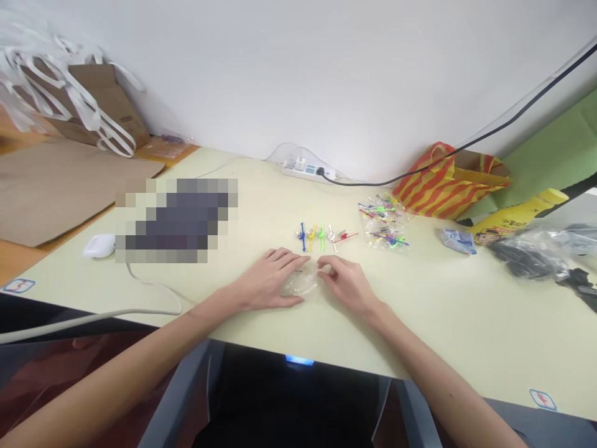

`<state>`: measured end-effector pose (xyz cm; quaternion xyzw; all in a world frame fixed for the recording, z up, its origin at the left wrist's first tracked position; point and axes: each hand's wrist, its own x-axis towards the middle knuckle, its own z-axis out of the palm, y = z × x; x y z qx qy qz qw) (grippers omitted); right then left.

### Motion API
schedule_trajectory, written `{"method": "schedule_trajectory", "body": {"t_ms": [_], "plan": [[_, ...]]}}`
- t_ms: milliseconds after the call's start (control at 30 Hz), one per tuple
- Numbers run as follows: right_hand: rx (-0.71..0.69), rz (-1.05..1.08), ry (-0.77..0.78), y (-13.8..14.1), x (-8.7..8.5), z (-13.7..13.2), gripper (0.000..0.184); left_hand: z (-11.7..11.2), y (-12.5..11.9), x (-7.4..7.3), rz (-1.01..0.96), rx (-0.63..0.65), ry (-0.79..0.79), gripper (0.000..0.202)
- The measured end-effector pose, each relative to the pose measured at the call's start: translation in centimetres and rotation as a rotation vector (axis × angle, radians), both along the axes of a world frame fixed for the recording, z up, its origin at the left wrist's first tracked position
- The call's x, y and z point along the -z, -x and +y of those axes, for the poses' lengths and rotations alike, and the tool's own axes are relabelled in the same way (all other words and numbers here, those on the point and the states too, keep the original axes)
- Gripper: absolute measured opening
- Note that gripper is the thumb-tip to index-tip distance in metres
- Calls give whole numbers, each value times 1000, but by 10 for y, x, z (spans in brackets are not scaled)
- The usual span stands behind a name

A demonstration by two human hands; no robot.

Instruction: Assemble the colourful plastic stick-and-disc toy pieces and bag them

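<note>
Both forearms (186, 330) are bare, the right bearing one small spot (451, 395).

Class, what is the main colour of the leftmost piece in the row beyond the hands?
The leftmost piece is mainly blue, best in the head view.

The only camera sits on the person's head. From the near side of the bench (443, 311), it looks forward and down, fairly close, with the clear plastic (302, 284) below the middle and the wall (298, 74) past the far edge.
</note>
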<state>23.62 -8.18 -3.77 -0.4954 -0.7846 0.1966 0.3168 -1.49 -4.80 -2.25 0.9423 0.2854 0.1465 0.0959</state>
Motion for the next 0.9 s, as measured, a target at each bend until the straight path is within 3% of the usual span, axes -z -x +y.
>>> {"method": "schedule_trajectory", "body": {"t_ms": [133,267,467,600,733,900], "plan": [[102,63,-98,-21,-11,2,11,-1,3,0,8,-21,13,77],[193,11,-184,-18,-26,23,13,-1,2,-1,-2,-24,17,78],[73,-455,-170,23,-37,83,21,-1,2,2,-2,-53,-1,79],[-50,-583,-62,45,-31,112,20,-2,2,3,3,-69,-4,79],[-95,-443,-38,54,-31,124,10,-3,3,4,-1,-80,3,81],[-143,143,19,33,-54,100,23,-4,3,3,0,-78,11,84]]}}
